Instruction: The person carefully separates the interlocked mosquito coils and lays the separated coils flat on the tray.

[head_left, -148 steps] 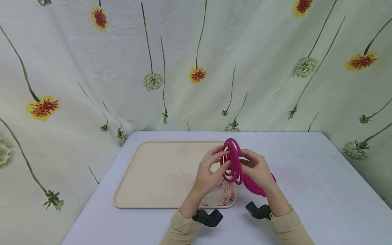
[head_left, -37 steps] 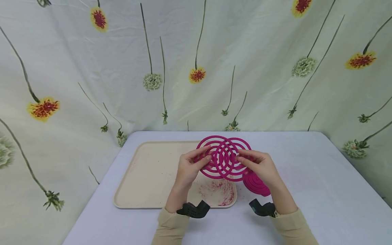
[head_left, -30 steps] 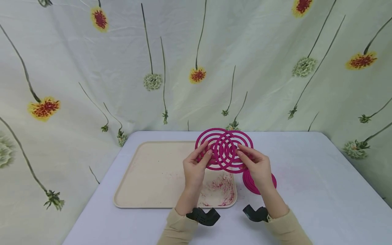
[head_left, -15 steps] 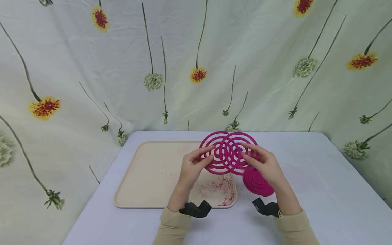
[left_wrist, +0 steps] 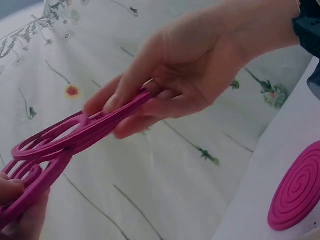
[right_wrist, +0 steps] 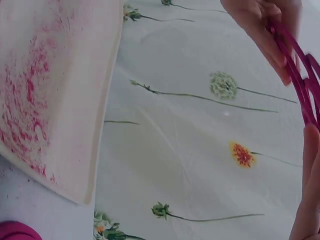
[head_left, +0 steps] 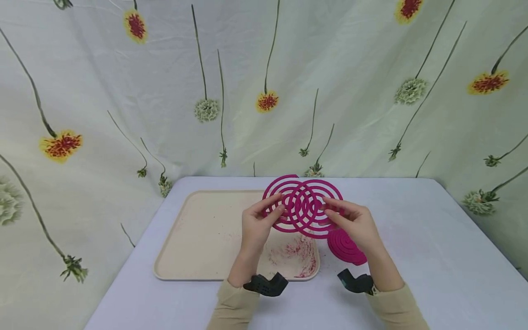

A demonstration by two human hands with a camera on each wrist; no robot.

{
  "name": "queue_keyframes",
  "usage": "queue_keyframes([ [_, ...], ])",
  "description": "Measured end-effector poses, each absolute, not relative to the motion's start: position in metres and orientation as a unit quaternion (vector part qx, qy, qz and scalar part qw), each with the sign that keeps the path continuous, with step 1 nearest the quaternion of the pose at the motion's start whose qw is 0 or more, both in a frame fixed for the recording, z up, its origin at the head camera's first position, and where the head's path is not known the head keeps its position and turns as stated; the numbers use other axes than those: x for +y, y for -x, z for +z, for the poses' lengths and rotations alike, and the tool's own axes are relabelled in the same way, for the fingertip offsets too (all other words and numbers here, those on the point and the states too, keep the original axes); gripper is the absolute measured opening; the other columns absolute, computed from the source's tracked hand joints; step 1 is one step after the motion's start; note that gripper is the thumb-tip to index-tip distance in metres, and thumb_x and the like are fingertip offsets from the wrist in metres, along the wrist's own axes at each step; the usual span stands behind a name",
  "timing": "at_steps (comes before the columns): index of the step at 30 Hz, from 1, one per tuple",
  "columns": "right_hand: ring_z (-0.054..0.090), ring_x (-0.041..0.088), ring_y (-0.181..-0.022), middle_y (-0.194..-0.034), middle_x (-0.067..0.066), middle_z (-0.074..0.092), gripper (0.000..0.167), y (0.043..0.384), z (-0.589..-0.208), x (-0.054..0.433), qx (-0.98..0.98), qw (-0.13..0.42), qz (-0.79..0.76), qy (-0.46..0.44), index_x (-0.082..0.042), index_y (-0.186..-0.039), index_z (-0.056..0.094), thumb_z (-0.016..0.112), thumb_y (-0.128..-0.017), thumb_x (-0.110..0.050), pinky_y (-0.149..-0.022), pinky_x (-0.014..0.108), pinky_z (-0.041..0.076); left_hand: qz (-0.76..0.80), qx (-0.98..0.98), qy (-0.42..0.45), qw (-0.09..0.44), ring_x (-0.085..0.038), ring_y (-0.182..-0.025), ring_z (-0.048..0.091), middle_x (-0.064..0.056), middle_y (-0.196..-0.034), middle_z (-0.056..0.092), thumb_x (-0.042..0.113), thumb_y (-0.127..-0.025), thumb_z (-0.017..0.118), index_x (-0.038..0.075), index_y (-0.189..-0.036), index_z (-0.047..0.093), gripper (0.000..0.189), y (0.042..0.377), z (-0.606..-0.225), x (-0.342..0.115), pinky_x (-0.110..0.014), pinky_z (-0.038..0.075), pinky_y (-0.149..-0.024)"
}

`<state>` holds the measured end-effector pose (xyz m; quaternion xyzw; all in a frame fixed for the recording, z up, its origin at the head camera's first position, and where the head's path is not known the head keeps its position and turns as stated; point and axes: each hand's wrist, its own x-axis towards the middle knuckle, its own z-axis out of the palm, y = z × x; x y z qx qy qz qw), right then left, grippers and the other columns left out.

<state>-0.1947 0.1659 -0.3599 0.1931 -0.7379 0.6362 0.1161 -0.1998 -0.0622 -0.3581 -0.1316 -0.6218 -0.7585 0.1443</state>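
In the head view we see two magenta spirals overlapping through their middle rings. The left hand (head_left: 255, 227) pinches the left spiral (head_left: 290, 205) between thumb and fingers, and the right hand (head_left: 359, 227) pinches the right spiral (head_left: 318, 205) the same way. Both spirals are held up, in our line of sight across the right part of a beige tray (head_left: 198, 243). The tray sits on the white table (head_left: 425, 247), its near right corner smeared with magenta. Just beside it a round coil (head_left: 345, 247) lies flat, partly behind the right hand.

From the left wrist we look at the held spirals nearly edge-on and tilted, with the right hand's fingers at the far rim; the round coil shows well apart, lower right.

From the right wrist we get only part of the spirals at the frame's right edge, with the left hand above them.
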Motion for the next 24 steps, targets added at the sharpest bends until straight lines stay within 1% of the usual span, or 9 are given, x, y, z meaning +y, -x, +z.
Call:
queue_keyframes([
  [3, 0.068, 0.011, -0.08, -0.096, -0.006, 0.068, 0.034, 0.194, -0.362, 0.154, -0.7, 0.156, 0.68, -0.151, 0.007, -0.12, 0.059, 0.063, -0.089, -0.006, -0.069, 0.028, 0.056, -0.777, -0.595, 0.116, 0.169, -0.018, -0.088, 0.067, -0.016, -0.106, 0.063, 0.005, -0.087, 0.066, -0.002, -0.115, 0.065, 0.029, 0.199, -0.361, -0.051, -0.029, 0.054, -0.078],
  [5, 0.069, 0.012, -0.082, -0.099, -0.007, 0.068, 0.034, 0.194, -0.365, 0.145, -0.673, 0.186, 0.704, -0.127, 0.006, -0.12, 0.059, 0.063, -0.089, -0.007, -0.07, 0.028, 0.056, -0.789, -0.578, 0.12, 0.171, -0.016, -0.088, 0.067, -0.016, -0.107, 0.062, 0.007, -0.089, 0.064, -0.001, -0.119, 0.063, 0.031, 0.198, -0.364, -0.045, -0.029, 0.054, -0.077],
  [7, 0.069, 0.013, -0.083, -0.1, -0.005, 0.069, 0.032, 0.195, -0.369, 0.137, -0.648, 0.219, 0.721, -0.11, 0.004, -0.119, 0.061, 0.063, -0.089, -0.007, -0.07, 0.028, 0.055, -0.797, -0.565, 0.135, 0.165, -0.017, -0.088, 0.067, -0.018, -0.11, 0.062, 0.008, -0.092, 0.06, 0.001, -0.124, 0.06, 0.033, 0.197, -0.367, -0.038, -0.03, 0.054, -0.078],
  [10, 0.069, 0.013, -0.082, -0.101, -0.002, 0.07, 0.029, 0.196, -0.374, 0.128, -0.621, 0.27, 0.729, -0.1, 0.004, -0.117, 0.063, 0.063, -0.089, -0.006, -0.068, 0.027, 0.055, -0.803, -0.556, 0.157, 0.147, -0.019, -0.094, 0.066, -0.017, -0.119, 0.059, 0.011, -0.095, 0.056, 0.004, -0.133, 0.052, 0.039, 0.194, -0.371, -0.029, -0.033, 0.054, -0.079],
  [14, 0.068, 0.011, -0.081, -0.101, -0.003, 0.07, 0.027, 0.196, -0.377, 0.12, -0.604, 0.314, 0.724, -0.109, 0.009, -0.115, 0.062, 0.06, -0.089, 0.001, -0.066, 0.023, 0.055, -0.798, -0.563, 0.166, 0.135, -0.022, -0.098, 0.065, -0.017, -0.125, 0.055, 0.014, -0.096, 0.053, 0.007, -0.139, 0.045, 0.044, 0.192, -0.374, -0.02, -0.034, 0.054, -0.08],
  [17, 0.068, 0.011, -0.081, -0.1, -0.005, 0.07, 0.025, 0.197, -0.375, 0.123, -0.617, 0.31, 0.714, -0.12, 0.009, -0.113, 0.062, 0.06, -0.089, 0.002, -0.066, 0.023, 0.055, -0.788, -0.573, 0.176, 0.138, -0.021, -0.098, 0.065, -0.016, -0.124, 0.054, 0.013, -0.096, 0.054, 0.008, -0.14, 0.044, 0.045, 0.193, -0.375, -0.021, -0.034, 0.054, -0.078],
  [19, 0.068, 0.012, -0.08, -0.097, -0.004, 0.07, 0.025, 0.197, -0.372, 0.13, -0.637, 0.288, 0.705, -0.123, 0.008, -0.113, 0.063, 0.061, -0.089, 0.0, -0.067, 0.024, 0.056, -0.78, -0.58, 0.186, 0.143, -0.019, -0.095, 0.064, -0.017, -0.122, 0.054, 0.011, -0.095, 0.055, 0.004, -0.137, 0.047, 0.043, 0.195, -0.374, -0.025, -0.033, 0.055, -0.078],
  [22, 0.068, 0.013, -0.078, -0.093, -0.001, 0.069, 0.028, 0.198, -0.368, 0.146, -0.674, 0.233, 0.686, -0.144, 0.004, -0.115, 0.063, 0.064, -0.088, -0.005, -0.069, 0.027, 0.056, -0.77, -0.589, 0.201, 0.14, -0.015, -0.09, 0.064, -0.021, -0.118, 0.056, 0.006, -0.092, 0.059, -0.001, -0.129, 0.054, 0.038, 0.2, -0.371, -0.039, -0.032, 0.055, -0.078],
  [24, 0.066, 0.012, -0.076, -0.091, 0.001, 0.067, 0.03, 0.197, -0.364, 0.158, -0.703, 0.187, 0.667, -0.161, 0.004, -0.116, 0.062, 0.065, -0.088, -0.006, -0.069, 0.027, 0.056, -0.759, -0.604, 0.206, 0.125, -0.015, -0.089, 0.064, -0.023, -0.115, 0.057, 0.002, -0.09, 0.061, -0.005, -0.122, 0.058, 0.033, 0.203, -0.368, -0.052, -0.031, 0.055, -0.078],
])
